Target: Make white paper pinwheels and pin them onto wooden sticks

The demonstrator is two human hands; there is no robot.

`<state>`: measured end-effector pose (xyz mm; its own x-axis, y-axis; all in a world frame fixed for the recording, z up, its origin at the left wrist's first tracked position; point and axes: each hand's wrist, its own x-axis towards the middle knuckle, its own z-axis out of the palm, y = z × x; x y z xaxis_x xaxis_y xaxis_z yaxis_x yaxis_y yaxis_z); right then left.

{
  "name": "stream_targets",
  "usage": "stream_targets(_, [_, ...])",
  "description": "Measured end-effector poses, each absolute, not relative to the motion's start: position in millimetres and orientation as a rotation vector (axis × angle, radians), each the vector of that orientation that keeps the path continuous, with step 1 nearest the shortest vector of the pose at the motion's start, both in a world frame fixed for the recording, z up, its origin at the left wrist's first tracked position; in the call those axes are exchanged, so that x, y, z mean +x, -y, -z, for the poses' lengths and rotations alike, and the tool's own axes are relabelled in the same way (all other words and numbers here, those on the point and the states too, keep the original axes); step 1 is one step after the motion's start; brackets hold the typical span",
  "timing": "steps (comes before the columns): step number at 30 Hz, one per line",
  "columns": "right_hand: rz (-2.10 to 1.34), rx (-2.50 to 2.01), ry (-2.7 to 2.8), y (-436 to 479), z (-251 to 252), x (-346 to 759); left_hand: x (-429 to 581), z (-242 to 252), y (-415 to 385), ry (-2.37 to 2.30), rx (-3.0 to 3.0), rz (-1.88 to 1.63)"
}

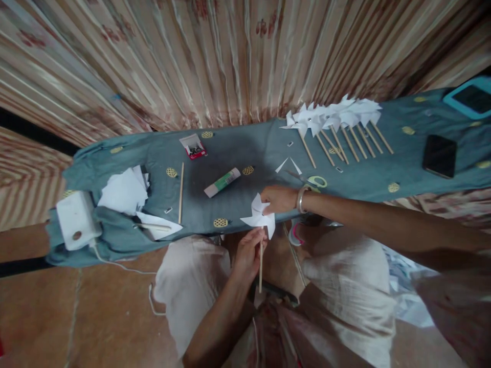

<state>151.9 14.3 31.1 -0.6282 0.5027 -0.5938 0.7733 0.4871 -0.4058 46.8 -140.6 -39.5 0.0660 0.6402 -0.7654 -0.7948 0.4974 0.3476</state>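
While the left hand (249,253) is pinching a stick (261,271), the right hand (280,199) is clasping its paper pinwheel (258,220). A tube (222,182) is lying at the pinwheel's ten o'clock.

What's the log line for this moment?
left hand: holding stick below pinwheel | right hand: fingers on pinwheel | scissors: on cloth | tube: lying on cloth

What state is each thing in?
pinwheel, held in both hands
left hand, closed on its stick
right hand, holding its blades
other pinwheels, lying in a row
box, open
tube, on its side
scissors, lying flat, blades unclear
phone, flat, dark
loose stick, lying flat
paper stack, loose, uneven
white device, wired
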Motion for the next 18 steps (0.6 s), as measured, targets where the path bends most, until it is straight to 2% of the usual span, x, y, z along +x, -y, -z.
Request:
stream_targets(7, [0.692,0.997,-2.284,-10,-42,137,50,49,142,-1.032,-0.163,-1.109])
stream_targets(18, [0.678,0.895,-2.249,-18,-43,134,52,52,141,-1.024,-0.149,-1.117])
